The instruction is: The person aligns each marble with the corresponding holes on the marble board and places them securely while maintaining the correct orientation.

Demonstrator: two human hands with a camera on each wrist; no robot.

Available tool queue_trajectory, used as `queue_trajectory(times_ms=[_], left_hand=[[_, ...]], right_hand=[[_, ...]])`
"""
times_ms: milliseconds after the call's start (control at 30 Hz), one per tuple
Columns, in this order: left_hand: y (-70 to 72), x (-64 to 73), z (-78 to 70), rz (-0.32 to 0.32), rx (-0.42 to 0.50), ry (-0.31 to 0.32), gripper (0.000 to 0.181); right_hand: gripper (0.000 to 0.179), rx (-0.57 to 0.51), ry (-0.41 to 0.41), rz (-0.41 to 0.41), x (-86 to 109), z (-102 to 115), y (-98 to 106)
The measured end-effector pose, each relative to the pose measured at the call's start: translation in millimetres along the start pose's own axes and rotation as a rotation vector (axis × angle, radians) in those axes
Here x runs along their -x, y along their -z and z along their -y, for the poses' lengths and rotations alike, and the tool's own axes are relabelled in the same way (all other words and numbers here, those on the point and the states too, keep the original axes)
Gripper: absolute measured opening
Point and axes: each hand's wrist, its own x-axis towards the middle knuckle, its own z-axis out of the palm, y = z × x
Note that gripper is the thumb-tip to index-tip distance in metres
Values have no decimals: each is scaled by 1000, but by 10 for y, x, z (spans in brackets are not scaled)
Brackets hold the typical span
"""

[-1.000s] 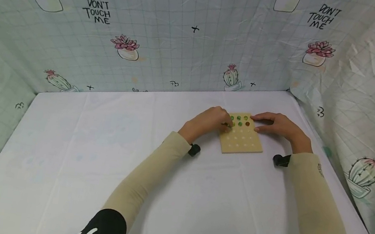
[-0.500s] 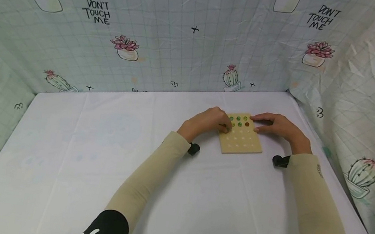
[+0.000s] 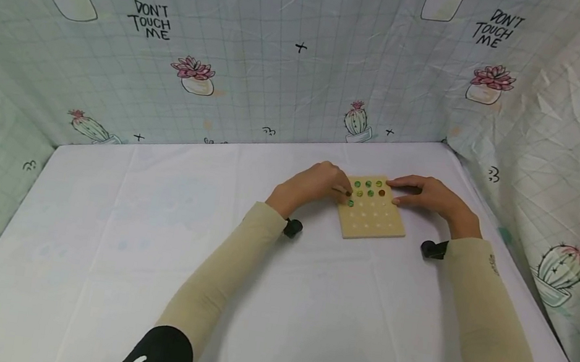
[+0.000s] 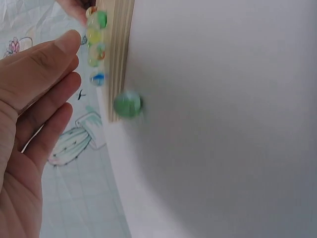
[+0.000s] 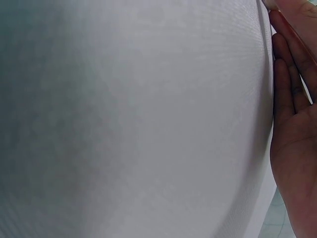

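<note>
A square wooden board (image 3: pixel 375 215) lies on the table, its far rows bearing several glass marbles, mostly green, with one brownish marble (image 3: pixel 381 193). My left hand (image 3: pixel 311 187) is at the board's left side, fingers loosely bent and partly hiding it. In the left wrist view no marble shows between its thumb and fingers. A blurred green marble (image 4: pixel 128 104) appears there before the board's layered edge, apart from the fingers; whether it rests on anything I cannot tell. A green marble (image 3: pixel 351 203) shows by the fingertips in the head view. My right hand (image 3: pixel 430 199) touches the board's right side with extended fingers.
A white cloth covers the table (image 3: pixel 145 247). Behind and to both sides hangs a grid curtain (image 3: pixel 257 63) printed with cacti. Small black wrist cameras are strapped at both cuffs, the left camera (image 3: pixel 292 228) and the right camera (image 3: pixel 433 249) low over the cloth.
My left hand has drawn slightly left off the board, and a green marble now shows by its fingertips. My right hand and the board stay in place.
</note>
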Motion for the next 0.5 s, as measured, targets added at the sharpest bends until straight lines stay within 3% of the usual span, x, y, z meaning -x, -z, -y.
queue_trajectory(times_ms=[333, 500], left_hand=[[159, 217, 162, 16, -69, 45, 27], [193, 285, 232, 39, -55, 76, 28]], right_hand=[[56, -8, 4, -4, -27, -20, -5], [57, -18, -2, -3, -32, -25, -6]])
